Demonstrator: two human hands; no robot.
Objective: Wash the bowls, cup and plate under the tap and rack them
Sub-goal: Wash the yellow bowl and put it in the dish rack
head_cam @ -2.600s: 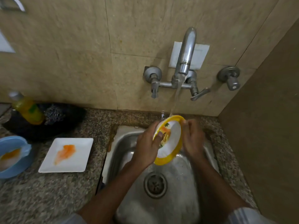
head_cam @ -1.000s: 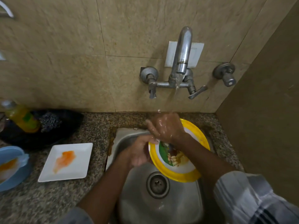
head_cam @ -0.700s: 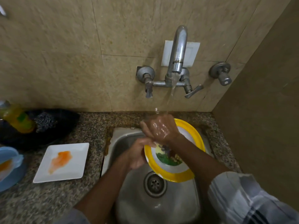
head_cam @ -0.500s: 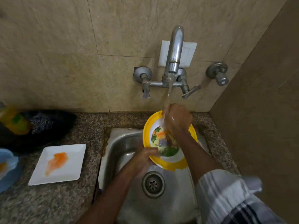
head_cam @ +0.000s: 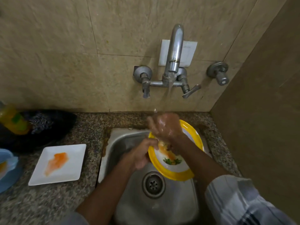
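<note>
A yellow-rimmed bowl (head_cam: 176,173) with a printed white inside is tilted over the steel sink (head_cam: 123,140). My left hand (head_cam: 142,154) grips its left rim. My right hand (head_cam: 165,127), wet and with fingers spread, lies flat against the bowl's upper inside, right under the stream from the tap (head_cam: 175,51). Left of the sink, a white square plate (head_cam: 60,164) smeared with orange sits on the counter. A blue bowl (head_cam: 7,166) with orange residue shows at the left edge.
A yellow soap bottle (head_cam: 13,118) and a dark scrubber rest in a black dish (head_cam: 48,127) at the back left. The granite counter (head_cam: 48,203) surrounds the sink. A brown wall (head_cam: 263,111) closes the right side. The drain (head_cam: 153,185) is uncovered.
The bowl has tipped flatter and shifted right and down. My right hand has slid up to its top rim with the fingers spreading. Water keeps running.
</note>
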